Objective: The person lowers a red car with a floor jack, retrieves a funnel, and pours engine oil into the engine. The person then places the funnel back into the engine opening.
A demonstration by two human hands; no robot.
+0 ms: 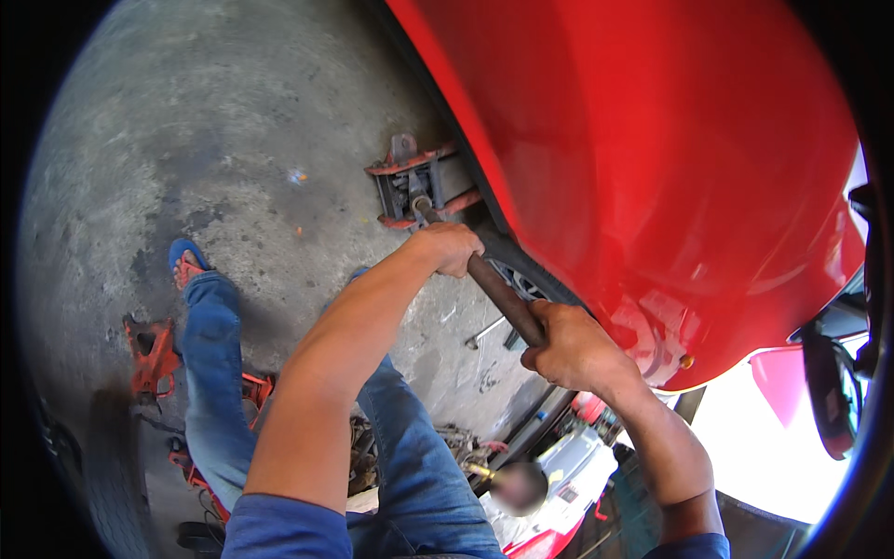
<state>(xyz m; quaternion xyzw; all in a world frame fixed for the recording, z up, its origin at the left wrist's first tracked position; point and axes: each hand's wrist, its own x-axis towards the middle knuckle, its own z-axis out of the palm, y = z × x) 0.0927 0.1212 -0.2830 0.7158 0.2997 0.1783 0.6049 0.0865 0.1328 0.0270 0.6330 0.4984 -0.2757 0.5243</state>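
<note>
Below, stained concrete floor (186,112); red car (643,168) near hands (445,248).

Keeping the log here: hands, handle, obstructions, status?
Left hand and right hand gripping metal handle. Handle reaches floor jack. Red car close alongside; no blockage seen.

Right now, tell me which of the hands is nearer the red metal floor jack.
Left. The left hand grips the long brown metal bar near the jack; the right hand holds it farther from the jack.
</note>
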